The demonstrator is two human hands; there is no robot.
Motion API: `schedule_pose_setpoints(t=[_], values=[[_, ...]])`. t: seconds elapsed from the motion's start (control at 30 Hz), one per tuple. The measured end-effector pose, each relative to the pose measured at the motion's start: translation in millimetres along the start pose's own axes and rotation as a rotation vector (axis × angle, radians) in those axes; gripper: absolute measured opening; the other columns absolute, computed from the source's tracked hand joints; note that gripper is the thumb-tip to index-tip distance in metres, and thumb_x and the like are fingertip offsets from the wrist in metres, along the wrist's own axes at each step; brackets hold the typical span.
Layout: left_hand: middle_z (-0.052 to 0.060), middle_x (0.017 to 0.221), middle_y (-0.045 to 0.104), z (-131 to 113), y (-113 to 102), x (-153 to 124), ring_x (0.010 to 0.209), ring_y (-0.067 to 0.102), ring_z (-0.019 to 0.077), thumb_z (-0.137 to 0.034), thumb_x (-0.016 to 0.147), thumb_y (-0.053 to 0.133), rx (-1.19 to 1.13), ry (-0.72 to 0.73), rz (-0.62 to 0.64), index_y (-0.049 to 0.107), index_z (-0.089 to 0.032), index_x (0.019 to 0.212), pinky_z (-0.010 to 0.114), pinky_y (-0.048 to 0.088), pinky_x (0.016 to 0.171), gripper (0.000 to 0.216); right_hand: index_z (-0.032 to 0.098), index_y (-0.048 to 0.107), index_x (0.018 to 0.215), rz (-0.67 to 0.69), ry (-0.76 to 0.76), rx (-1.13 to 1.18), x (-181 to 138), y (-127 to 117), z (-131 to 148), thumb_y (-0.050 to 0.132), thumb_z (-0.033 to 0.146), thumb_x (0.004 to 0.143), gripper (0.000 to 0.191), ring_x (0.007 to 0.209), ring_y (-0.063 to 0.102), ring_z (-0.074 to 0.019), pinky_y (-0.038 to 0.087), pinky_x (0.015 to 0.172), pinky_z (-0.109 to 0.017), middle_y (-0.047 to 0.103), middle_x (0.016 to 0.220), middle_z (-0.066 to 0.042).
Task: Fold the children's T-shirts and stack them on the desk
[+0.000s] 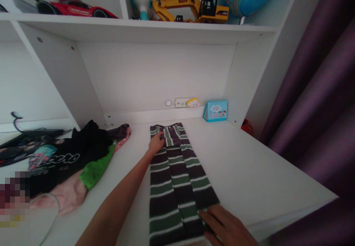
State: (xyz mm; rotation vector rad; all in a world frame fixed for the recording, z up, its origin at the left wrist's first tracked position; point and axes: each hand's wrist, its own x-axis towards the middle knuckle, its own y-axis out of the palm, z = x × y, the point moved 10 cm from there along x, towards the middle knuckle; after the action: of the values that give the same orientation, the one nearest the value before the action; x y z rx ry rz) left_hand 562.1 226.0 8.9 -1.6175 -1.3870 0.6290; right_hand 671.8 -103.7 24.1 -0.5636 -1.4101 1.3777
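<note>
A dark garment with green and white stripes (177, 179) lies folded into a long narrow strip on the white desk (244, 168), running from the back toward the front edge. My left hand (156, 142) reaches far out and rests on the garment's upper left part, fingers curled onto the cloth. My right hand (224, 225) lies flat on the strip's lower right corner near the desk's front edge, pressing the fabric down.
A pile of clothes (66, 161), black, green and pink, lies on the left of the desk. A small blue calendar (215, 110) and a power strip (184, 102) stand at the back. Toys (191, 7) fill the shelf above. Purple curtain (318, 109) hangs right.
</note>
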Motion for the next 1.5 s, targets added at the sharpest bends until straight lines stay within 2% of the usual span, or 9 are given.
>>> schedule_pose_setpoints(t=[0.1,0.27,0.43,0.57,0.73,0.97,1.13,1.37,1.5], values=[[0.002,0.100,0.062,-2,2,-9,0.089,0.058,0.0184,-0.022,0.080,0.044,0.020,0.031,-0.018,0.058,-0.026,0.106,0.027,0.041,0.078,0.029,0.026,0.057,0.111,0.228,0.080,0.264,14,-12,-9,0.051,0.032,0.082,0.030,0.078,0.061,-0.0147,0.049,0.070,-0.021,0.064,0.091,-0.003],[0.004,0.107,0.060,-2,1,-21,0.093,0.056,0.0173,-0.026,0.085,0.040,0.042,0.099,-0.124,0.056,-0.022,0.112,0.026,0.040,0.081,0.031,0.020,0.063,0.097,0.171,0.128,0.368,101,-36,-79,0.033,0.027,0.089,0.032,0.085,0.059,-0.0150,0.045,0.078,-0.025,0.065,0.094,-0.003],[0.005,0.105,0.061,-1,0,-23,0.094,0.056,0.0161,-0.026,0.085,0.042,0.023,0.119,-0.146,0.056,-0.019,0.111,0.024,0.040,0.082,0.031,0.014,0.056,0.113,0.136,0.241,0.050,225,15,-174,0.031,0.016,0.087,0.036,0.109,0.049,-0.0171,0.034,0.095,-0.029,0.055,0.118,-0.008],[0.004,0.101,0.062,0,-3,-24,0.090,0.056,0.0158,-0.030,0.084,0.044,-0.005,0.112,-0.151,0.058,-0.019,0.109,0.024,0.040,0.080,0.030,0.011,0.037,0.130,0.136,0.283,-0.004,279,65,-199,0.025,0.019,0.090,0.043,0.127,0.026,-0.0157,0.023,0.102,-0.031,0.032,0.138,-0.009],[0.004,0.106,0.060,4,-1,-22,0.093,0.056,0.0159,-0.025,0.082,0.046,0.008,0.049,-0.124,0.054,-0.020,0.115,0.024,0.040,0.082,0.034,0.011,0.020,0.138,0.206,0.402,-0.041,286,109,-220,0.022,0.039,0.091,0.055,0.130,0.016,-0.0227,0.023,0.099,-0.046,0.019,0.143,-0.012],[0.006,0.114,0.055,4,0,-22,0.097,0.054,0.0172,-0.024,0.085,0.040,0.044,0.017,-0.143,0.051,-0.019,0.118,0.025,0.041,0.083,0.036,0.015,0.012,0.139,0.217,0.502,-0.081,284,117,-233,0.014,0.046,0.090,0.059,0.131,0.006,-0.0255,0.013,0.097,-0.056,0.007,0.145,-0.011],[0.006,0.112,0.056,2,-3,-24,0.097,0.054,0.0169,-0.020,0.081,0.042,0.011,0.019,-0.153,0.053,-0.019,0.115,0.025,0.040,0.086,0.036,0.017,0.022,0.137,0.212,0.501,-0.086,292,109,-224,0.020,0.046,0.089,0.056,0.129,0.016,-0.0279,0.020,0.095,-0.056,0.019,0.143,-0.012],[0.005,0.115,0.055,0,-4,-24,0.098,0.054,0.0168,-0.021,0.082,0.042,-0.010,0.045,-0.154,0.051,-0.019,0.117,0.026,0.040,0.087,0.037,0.015,0.056,0.107,0.110,0.382,-0.107,334,97,-191,0.029,0.025,0.090,0.034,0.109,0.044,-0.0206,0.033,0.089,-0.033,0.055,0.112,-0.012],[0.004,0.118,0.053,1,-2,-24,0.103,0.052,0.0168,-0.021,0.082,0.042,-0.007,0.051,-0.164,0.049,-0.020,0.120,0.026,0.039,0.089,0.038,0.013,0.057,0.101,0.064,0.415,-0.131,336,100,-189,0.032,0.023,0.089,0.030,0.105,0.045,-0.0234,0.035,0.084,-0.036,0.055,0.107,-0.014]])
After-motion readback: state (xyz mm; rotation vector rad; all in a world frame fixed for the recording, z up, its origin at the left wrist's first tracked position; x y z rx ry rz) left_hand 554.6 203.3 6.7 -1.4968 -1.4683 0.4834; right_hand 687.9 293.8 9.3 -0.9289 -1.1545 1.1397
